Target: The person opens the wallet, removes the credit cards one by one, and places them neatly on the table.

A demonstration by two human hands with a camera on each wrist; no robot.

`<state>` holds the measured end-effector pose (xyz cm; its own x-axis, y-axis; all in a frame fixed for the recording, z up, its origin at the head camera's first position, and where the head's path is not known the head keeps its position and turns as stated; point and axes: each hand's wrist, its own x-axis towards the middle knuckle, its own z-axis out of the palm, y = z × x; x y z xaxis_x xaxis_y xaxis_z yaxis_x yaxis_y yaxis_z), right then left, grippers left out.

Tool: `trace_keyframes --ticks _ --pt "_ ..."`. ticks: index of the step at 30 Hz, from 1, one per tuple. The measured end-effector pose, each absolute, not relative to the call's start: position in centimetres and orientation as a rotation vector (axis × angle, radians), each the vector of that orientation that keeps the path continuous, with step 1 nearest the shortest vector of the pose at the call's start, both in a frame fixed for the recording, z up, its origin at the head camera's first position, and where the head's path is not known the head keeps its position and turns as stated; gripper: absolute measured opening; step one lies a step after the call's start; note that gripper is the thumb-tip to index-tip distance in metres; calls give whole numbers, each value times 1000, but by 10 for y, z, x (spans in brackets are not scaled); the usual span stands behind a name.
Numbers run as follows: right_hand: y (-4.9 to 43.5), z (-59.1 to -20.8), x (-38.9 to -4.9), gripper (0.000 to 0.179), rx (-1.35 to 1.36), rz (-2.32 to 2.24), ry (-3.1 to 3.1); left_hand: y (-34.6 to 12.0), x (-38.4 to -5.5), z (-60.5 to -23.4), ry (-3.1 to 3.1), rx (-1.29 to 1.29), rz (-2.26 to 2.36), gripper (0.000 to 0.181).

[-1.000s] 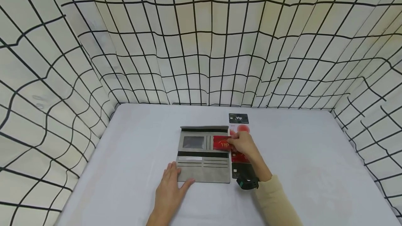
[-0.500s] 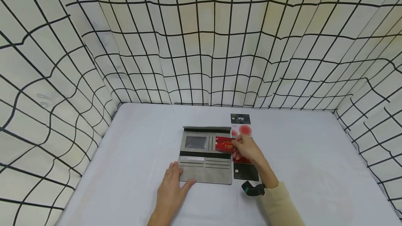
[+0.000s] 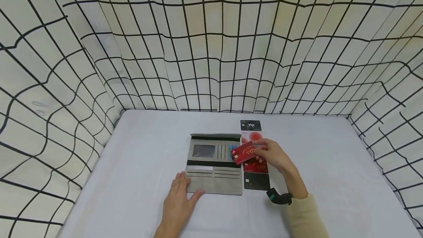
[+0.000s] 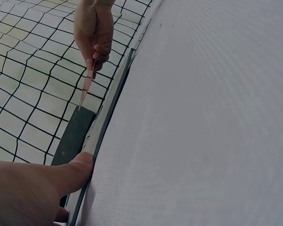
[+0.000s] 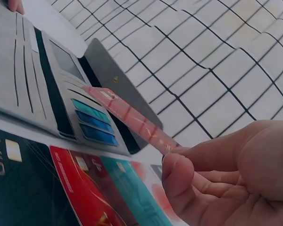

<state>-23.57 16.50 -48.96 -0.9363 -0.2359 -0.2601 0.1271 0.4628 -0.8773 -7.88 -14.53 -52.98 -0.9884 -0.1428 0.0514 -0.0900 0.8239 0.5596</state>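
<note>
My right hand [image 3: 271, 153] pinches a red VIP card [image 3: 242, 152] between thumb and fingers. The card is tilted above the right edge of an open grey wallet [image 3: 216, 185], and in the right wrist view the card [image 5: 132, 115] is held clear of the slots. Blue shows in the wallet's upper right slots [image 5: 95, 123]. My left hand [image 3: 178, 197] rests on the wallet's lower left corner, fingers straight and thumb along the near edge. In the left wrist view, the left thumb [image 4: 78, 172] touches that edge.
Right of the wallet lies a column of cards: a black Vip card [image 3: 250, 125], a white card with red circles [image 3: 255, 136], a red VIP card [image 3: 261, 167] and a dark VIP card [image 3: 256, 181]. Netted white walls [image 3: 221, 47] surround the white table [image 3: 330, 179].
The red card has come out of the wallet's upper right slot, moving right and tilting, with my right hand. Blue now shows where it was. My left hand stays on the wallet.
</note>
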Motion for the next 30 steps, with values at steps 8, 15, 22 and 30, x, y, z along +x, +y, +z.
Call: trace_keyframes --ticks 8,15,22,30 --pt "192 -487 -245 38 27 -1608 2370 -145 -80 -529 -2918 184 -882 67" --pt "210 -492 -259 45 245 -1713 2487 -144 -81 -531 -2907 194 -875 66" --pt "222 -497 -276 42 424 -1880 2492 -144 -81 -530 -2903 186 -883 66" --pt "229 -507 -293 40 566 -1916 2477 -144 -81 -528 -2910 187 -876 66"
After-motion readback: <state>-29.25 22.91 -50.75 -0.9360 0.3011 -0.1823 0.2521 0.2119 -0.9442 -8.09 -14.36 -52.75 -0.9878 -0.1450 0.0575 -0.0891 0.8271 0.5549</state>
